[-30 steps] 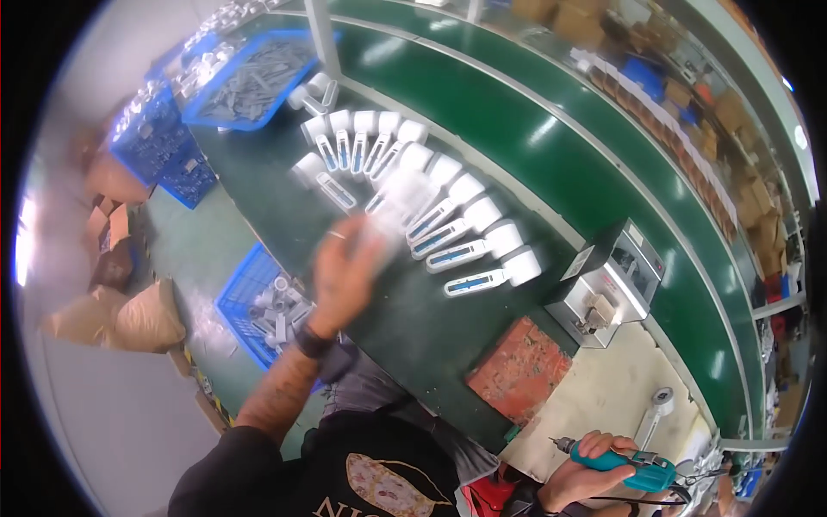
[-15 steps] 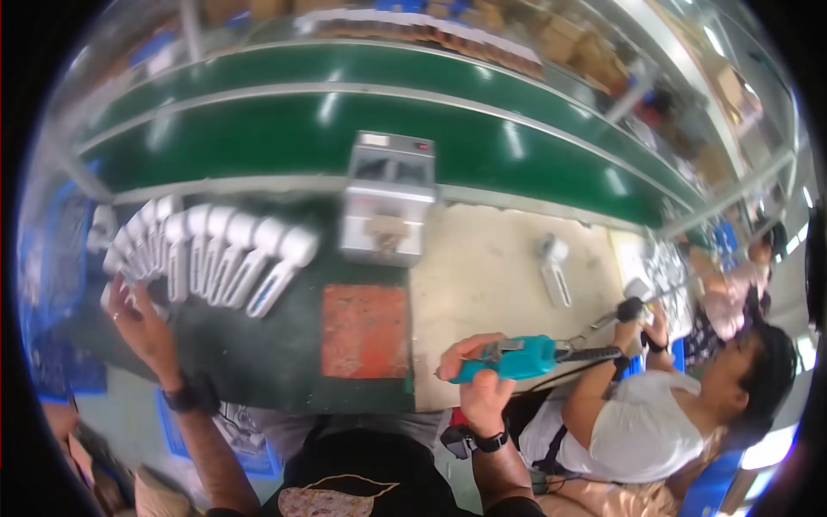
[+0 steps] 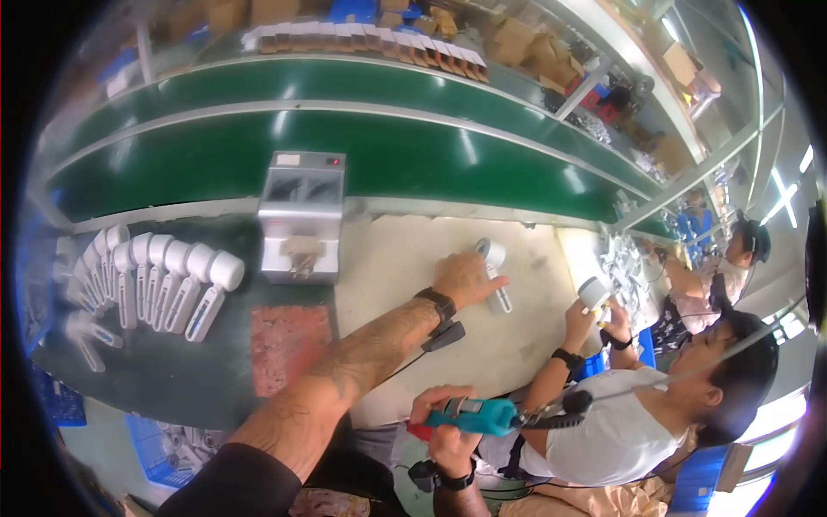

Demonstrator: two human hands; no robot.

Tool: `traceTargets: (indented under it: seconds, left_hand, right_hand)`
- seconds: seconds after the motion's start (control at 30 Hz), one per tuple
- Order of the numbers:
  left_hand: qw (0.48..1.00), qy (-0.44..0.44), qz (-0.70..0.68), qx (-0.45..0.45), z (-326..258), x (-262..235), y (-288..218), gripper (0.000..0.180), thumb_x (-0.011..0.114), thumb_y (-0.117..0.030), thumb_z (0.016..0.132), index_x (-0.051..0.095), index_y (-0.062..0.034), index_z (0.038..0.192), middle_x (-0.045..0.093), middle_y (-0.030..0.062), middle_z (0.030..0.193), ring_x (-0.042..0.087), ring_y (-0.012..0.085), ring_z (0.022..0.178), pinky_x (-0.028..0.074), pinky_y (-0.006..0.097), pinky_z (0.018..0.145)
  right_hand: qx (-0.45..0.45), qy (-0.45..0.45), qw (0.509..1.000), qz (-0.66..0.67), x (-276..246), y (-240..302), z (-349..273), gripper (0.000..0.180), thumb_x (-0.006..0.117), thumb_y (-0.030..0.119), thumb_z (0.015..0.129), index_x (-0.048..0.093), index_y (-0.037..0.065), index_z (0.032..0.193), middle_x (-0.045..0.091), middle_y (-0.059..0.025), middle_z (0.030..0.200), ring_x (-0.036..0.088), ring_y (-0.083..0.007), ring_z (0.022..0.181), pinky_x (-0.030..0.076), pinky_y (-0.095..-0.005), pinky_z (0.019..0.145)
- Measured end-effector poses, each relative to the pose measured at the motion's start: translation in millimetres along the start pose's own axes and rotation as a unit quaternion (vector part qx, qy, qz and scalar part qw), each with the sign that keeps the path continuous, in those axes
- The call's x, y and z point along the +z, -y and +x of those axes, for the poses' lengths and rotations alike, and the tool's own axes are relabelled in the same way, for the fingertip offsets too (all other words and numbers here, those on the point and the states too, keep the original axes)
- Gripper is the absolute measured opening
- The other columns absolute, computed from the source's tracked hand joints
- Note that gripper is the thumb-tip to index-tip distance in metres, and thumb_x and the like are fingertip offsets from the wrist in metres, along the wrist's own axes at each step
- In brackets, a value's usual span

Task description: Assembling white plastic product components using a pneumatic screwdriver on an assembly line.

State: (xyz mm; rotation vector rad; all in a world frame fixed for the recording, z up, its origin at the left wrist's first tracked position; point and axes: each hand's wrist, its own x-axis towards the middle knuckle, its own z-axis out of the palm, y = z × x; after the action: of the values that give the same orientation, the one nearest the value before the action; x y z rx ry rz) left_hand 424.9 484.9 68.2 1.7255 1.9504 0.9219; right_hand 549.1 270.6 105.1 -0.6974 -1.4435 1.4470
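On the pale mat lies a white device (image 3: 501,302) with a round head and a long slotted handle. My left hand (image 3: 463,277) reaches across to it from the left, thumb stretched out over the handle and fingers beside the head; whether they touch is hard to tell. A teal electric screwdriver (image 3: 482,417) with a dark coiled cord is held in my right hand (image 3: 444,431), low in front of me, pointing right. To the left, several similar white devices (image 3: 177,258) stand in a curved row on the green table, with some lying loose near its left end.
A silver-grey machine (image 3: 301,220) stands behind a worn red pad (image 3: 291,349). Close on my right a co-worker (image 3: 603,414) holds another white-headed device (image 3: 594,294). Metal-edged green shelving (image 3: 388,142) runs along the back. Below the table sits a blue crate (image 3: 155,452) of parts.
My left hand has moved from the left end of the row across to the device on the mat. My right hand still holds the screwdriver, slightly lower. The whole view has shifted.
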Motion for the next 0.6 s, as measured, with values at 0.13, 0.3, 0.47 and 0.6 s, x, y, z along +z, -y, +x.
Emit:
traceTargets:
  seconds: [0.13, 0.3, 0.47, 0.6]
  left_hand:
    - [0.992, 0.091, -0.025, -0.078, 14, 11, -10, 0.066, 0.064, -0.064, 0.080, 0.070, -0.0040, 0.106, 0.071, 0.0173, 0.106, 0.067, 0.0336, 0.103, 0.052, 0.044, 0.087]
    - [0.989, 0.056, -0.074, -0.119, 10, 2, 6, 0.051, 0.066, -0.050, 0.079, 0.070, -0.0046, 0.102, 0.072, 0.0173, 0.104, 0.067, 0.0346, 0.101, 0.051, 0.045, 0.089]
    - [0.991, -0.031, -0.120, 0.056, -63, -55, 42, 0.025, 0.072, -0.029, 0.082, 0.070, -0.0062, 0.093, 0.070, 0.0125, 0.092, 0.067, 0.0313, 0.090, 0.054, 0.041, 0.079]
    - [0.988, -0.054, -0.086, 0.117, -144, -116, 59, 0.018, 0.074, -0.017, 0.080, 0.070, -0.0058, 0.093, 0.068, 0.0098, 0.091, 0.067, 0.0292, 0.089, 0.054, 0.039, 0.076]
  right_hand:
    - [0.027, 0.033, 0.998, 0.042, -13, 4, -7, 0.056, 0.076, 0.042, 0.089, 0.055, -0.003, 0.116, 0.065, -0.0106, 0.086, 0.061, -0.0157, 0.075, 0.049, -0.0296, 0.068]
    - [0.069, 0.033, 0.994, 0.084, -17, -6, -3, 0.057, 0.081, 0.038, 0.084, 0.056, -0.003, 0.115, 0.064, -0.0097, 0.086, 0.061, -0.0169, 0.077, 0.049, -0.0300, 0.069]
    - [-0.031, -0.005, 0.999, 0.007, -26, -30, 22, 0.033, 0.067, 0.008, 0.084, 0.056, -0.005, 0.113, 0.066, -0.0117, 0.087, 0.063, -0.0184, 0.079, 0.051, -0.0313, 0.073]
    - [-0.016, -0.041, 0.998, -0.045, -4, -40, 43, 0.048, 0.067, 0.040, 0.091, 0.056, -0.005, 0.106, 0.064, -0.0119, 0.080, 0.065, -0.0227, 0.073, 0.053, -0.0349, 0.068]
